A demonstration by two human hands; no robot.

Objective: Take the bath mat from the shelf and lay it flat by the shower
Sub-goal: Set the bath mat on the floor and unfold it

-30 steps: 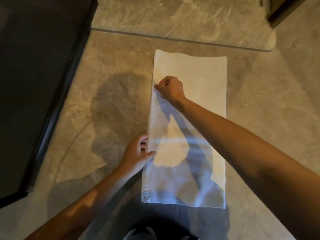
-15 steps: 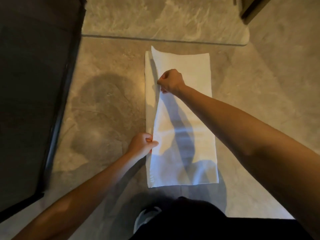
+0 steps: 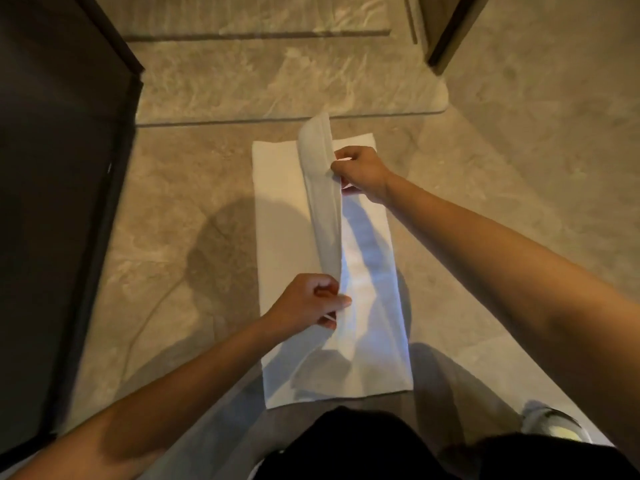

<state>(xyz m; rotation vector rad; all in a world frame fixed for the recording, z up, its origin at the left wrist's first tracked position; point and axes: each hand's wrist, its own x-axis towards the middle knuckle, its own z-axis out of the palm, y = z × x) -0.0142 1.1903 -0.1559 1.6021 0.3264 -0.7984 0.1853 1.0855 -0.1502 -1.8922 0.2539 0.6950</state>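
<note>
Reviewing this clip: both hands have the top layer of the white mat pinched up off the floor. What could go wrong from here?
1. The bath mat is only half unfolded: the left hand and right hand hold its flap upright, so it could drop back or crease rather than lie flat.
2. The mat sits on smooth stone-look floor; pulling the flap may slide the whole mat askew.
3. The person's shoe is close to the near edge and might catch it.

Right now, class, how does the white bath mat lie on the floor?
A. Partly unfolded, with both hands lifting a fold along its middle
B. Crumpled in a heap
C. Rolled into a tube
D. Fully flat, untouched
A: the left hand and right hand each pinch a raised fold running along the bath mat.
</note>
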